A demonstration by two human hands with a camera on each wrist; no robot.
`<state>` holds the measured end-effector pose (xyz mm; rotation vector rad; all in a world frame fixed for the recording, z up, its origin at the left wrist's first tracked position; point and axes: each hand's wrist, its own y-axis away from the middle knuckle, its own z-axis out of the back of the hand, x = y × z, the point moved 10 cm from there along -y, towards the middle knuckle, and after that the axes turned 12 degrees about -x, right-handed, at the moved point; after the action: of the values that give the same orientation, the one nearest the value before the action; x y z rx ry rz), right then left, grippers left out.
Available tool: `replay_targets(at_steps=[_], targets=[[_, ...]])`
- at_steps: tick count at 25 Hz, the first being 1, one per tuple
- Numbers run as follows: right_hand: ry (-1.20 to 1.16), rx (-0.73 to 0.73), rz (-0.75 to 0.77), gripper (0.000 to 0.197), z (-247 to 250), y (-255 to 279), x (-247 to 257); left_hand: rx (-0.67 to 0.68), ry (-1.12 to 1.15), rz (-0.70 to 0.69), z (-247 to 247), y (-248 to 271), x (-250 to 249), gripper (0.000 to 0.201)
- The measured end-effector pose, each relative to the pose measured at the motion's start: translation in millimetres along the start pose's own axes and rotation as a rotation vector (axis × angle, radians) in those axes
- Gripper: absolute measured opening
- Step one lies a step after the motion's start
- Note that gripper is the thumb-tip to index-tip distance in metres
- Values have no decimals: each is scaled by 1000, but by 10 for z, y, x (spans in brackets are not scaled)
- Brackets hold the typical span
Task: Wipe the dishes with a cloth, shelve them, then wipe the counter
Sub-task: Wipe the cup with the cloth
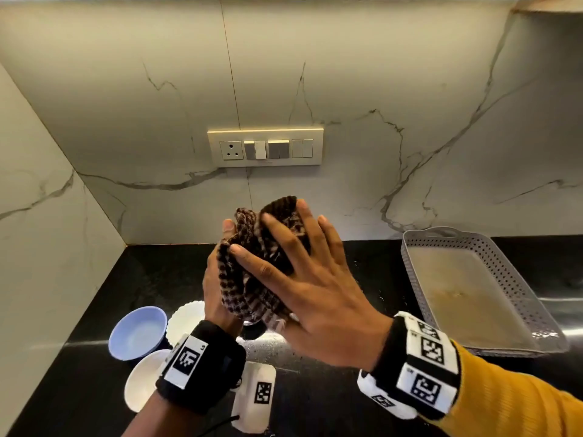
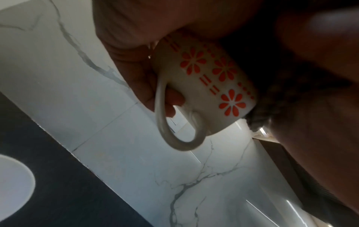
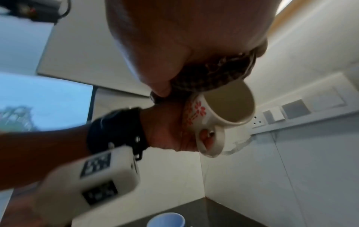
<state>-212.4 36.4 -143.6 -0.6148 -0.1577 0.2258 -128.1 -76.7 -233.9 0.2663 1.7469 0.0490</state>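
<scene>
Left hand (image 1: 220, 298) clenched round the flowered cup (image 2: 209, 86), a finger hooked through the handle, held above the bench (image 1: 315, 398). Right hand (image 1: 303, 279) pressed flat-fingered on the cloth (image 1: 252, 272) against the cup. Probably best turned slowly, rim included.

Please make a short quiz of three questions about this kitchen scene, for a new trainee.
1. True or false: the left hand holds a cup with orange flowers.
2. What does the right hand press against that cup?
A. a sponge
B. a brown checked cloth
C. a paper towel
3. Fill in: the grey perforated tray stands on the counter to the ____ of the hands.

Key:
1. True; a finger passes through the handle.
2. B; the fingers lie straight on the cloth.
3. Right.
</scene>
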Motion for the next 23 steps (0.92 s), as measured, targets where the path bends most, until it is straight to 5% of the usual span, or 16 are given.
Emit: replay_targets(at_steps=[2, 4, 6, 9, 13, 17, 21, 23], targets=[[85, 29, 24, 90, -38, -36, 37, 10, -36, -34, -26, 52, -28, 35], [-24, 71, -76, 84, -70, -132, -127, -47, -198, -280, -15, 107, -291, 37], [-451, 176, -304, 65, -186, -199, -371, -74, -367, -499, -68, 230, -516, 55], [-925, 237, -604, 53, -332, -152, -545, -67, -279, -595, -91, 334, -670, 64], [-570, -33, -243, 54, 15, -185, -297, -111, -267, -528, 7, 195, -691, 66], [-111, 15, 61, 78, 72, -83, -6, -69, -131, -315, 51, 60, -546, 57], [-434, 177, -43, 88, 84, -113, -31, 28, -163, -399, -25, 51, -616, 43], [-719, 178, -193, 68, 139, -163, -130, 85, -79, -364, -63, 38, -647, 41]])
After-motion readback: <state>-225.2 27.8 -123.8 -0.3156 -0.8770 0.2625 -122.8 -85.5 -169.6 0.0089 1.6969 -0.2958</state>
